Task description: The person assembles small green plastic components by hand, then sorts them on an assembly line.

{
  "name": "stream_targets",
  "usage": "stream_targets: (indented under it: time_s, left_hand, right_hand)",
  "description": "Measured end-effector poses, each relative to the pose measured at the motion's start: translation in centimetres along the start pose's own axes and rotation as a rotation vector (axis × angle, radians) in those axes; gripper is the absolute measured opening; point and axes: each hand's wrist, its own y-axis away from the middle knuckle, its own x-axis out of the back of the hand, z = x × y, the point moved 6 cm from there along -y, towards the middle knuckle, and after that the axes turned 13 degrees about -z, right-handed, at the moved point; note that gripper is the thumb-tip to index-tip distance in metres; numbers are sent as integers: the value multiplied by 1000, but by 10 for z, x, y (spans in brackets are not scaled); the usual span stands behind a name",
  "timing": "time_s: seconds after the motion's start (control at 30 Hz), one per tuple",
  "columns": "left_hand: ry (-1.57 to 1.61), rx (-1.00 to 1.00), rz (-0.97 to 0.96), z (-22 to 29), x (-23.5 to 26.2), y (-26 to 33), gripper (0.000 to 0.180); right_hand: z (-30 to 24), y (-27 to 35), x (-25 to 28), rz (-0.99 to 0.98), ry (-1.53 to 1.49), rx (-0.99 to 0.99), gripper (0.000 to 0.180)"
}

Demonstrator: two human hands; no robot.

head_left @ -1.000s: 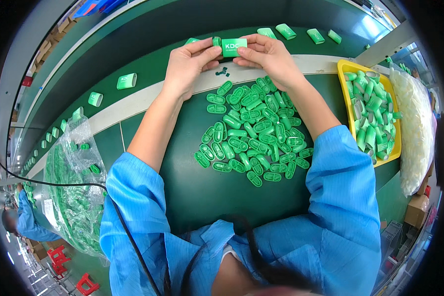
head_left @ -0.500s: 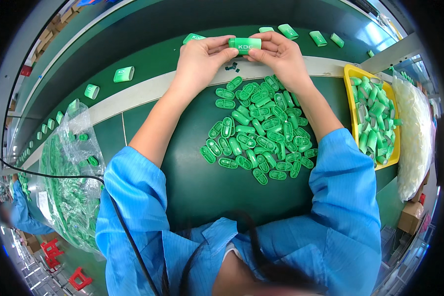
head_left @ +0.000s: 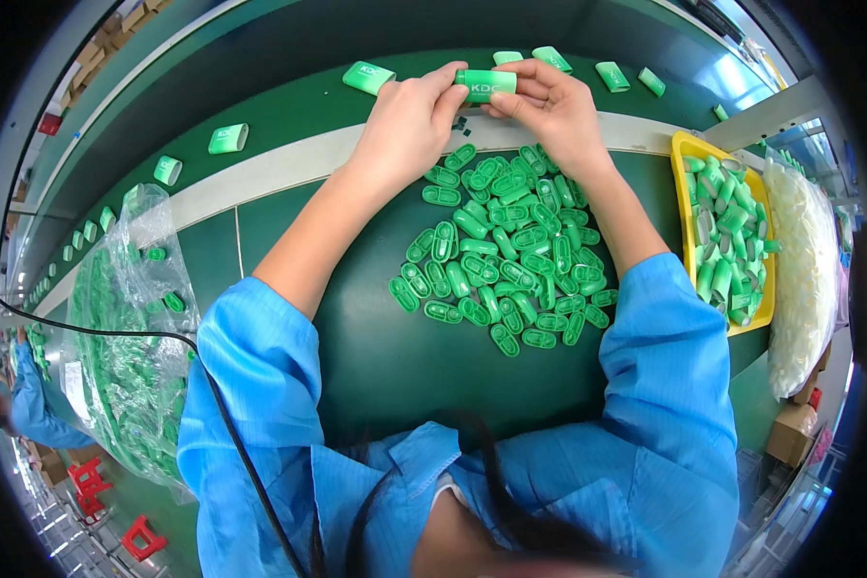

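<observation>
A light green plastic shell (head_left: 492, 85), a flat oval tube with white print, is held level between both hands above the far edge of the worktable. My left hand (head_left: 407, 123) pinches its left end, where a darker green part shows. My right hand (head_left: 559, 108) grips the right end with thumb in front and fingers behind. Just below the hands lies a wide heap of green oval end caps (head_left: 520, 241), some hollow side up. A few tiny dark green bits (head_left: 460, 125) sit on the pale rail beneath the shell.
Beyond the pale rail (head_left: 289, 178), a green belt carries several spaced shells (head_left: 228, 139). A yellow tray (head_left: 685, 207) full of shells stands at right, beside a bag of whitish pieces (head_left: 798, 279). A clear bag of green parts (head_left: 130, 356) and a black cable (head_left: 116, 332) are at left.
Shells on the belt have shifted leftward. Both hands keep hold of the shell, which has moved slightly right; the left fingers have shifted at its left end.
</observation>
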Motion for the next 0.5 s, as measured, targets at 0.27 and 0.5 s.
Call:
stream_targets:
  time_s: [0.27, 0.5]
  left_hand:
    - [-152, 64, 46, 2, -4, 1, 28]
    - [-9, 176, -38, -49, 7, -37, 34]
  right_hand:
    - [-4, -5, -8, 25, 7, -31, 25]
    - [0, -42, 24, 191, 868, 67, 30]
